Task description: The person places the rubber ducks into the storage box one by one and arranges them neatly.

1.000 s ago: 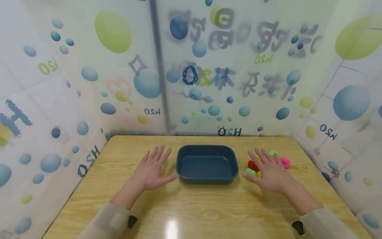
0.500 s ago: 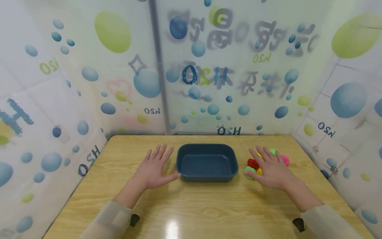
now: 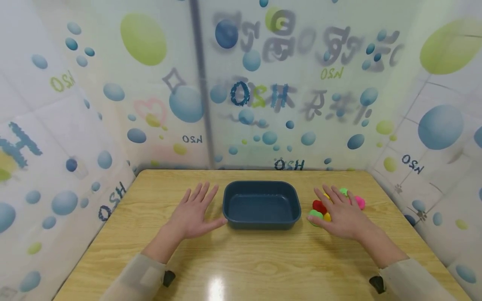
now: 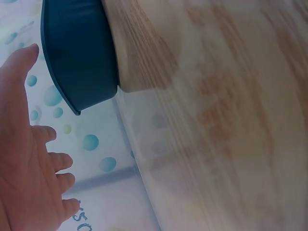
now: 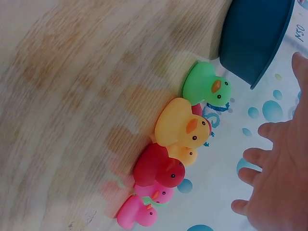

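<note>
Person's L hand (image 3: pixel 192 215) is hovering over the wooden table (image 3: pixel 263 263), fingers spread & pointing fwd, thumb reaching sideways twd the dk blue bin (image 3: pixel 261 225); it's gripping nothing. In the head view the thumb tip is overlapping the bin's near L corner, but the L wrist cam is showing a gap btwn them. R hand (image 3: pixel 344 215) is likewise hovering w/ fingers spread, thumb pointing in twd the bin, partly covering the toy ducks from above.

Bin is sitting btwn the hands, nr the table's far edge, opening facing up, long axis running L–R, approx parallel to that edge.

Ducks are clustering on the table just R of the bin, apart from it, below the R hand. In the R wrist view the green duck (image 5: pixel 199 84) is standing closest to the bin, upright, beak facing the cam. Yellow duck (image 5: pixel 173 122) is standing next along, also upright & facing the cam. Red duck (image 5: pixel 154 166) is following, then the pink duck (image 5: pixel 130 211) at the end, its beak pointing more twd the bin side. Others are peeking out behind, mostly hidden, so can't tell their headings.
</note>
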### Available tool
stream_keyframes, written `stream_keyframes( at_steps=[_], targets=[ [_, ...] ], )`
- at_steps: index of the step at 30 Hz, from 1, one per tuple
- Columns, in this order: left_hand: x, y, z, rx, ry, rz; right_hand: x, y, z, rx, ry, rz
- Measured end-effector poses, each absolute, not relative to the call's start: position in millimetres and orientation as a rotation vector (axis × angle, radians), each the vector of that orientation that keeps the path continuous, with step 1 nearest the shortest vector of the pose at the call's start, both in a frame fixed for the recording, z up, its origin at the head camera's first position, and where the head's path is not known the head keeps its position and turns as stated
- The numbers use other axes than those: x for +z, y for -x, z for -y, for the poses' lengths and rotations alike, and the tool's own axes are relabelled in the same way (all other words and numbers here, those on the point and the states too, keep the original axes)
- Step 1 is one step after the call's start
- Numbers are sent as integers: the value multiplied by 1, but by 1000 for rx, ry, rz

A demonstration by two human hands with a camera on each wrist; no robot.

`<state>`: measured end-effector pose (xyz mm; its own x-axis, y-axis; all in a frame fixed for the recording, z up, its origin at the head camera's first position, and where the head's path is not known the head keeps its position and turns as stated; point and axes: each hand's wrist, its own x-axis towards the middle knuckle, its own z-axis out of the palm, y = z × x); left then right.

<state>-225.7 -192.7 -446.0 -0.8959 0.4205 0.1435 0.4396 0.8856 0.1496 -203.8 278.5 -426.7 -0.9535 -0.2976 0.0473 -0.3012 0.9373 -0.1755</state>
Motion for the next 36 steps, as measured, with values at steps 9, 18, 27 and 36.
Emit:
stream_keyframes(
  at_steps=[9,18,27,36],
  targets=[
    [-448,227,193,-335,707,2943,-428,202,-278,266,-481,3050],
    [-455,240,188,-707,782,3010,-429,201,-279,251,-515,2976],
    [-459,254,174,-767,761,3119,-430,200,-281,273,-517,2976],
    [-461,256,170,-788,725,3164,-426,197,-286,293,-481,2992]
  ],
)
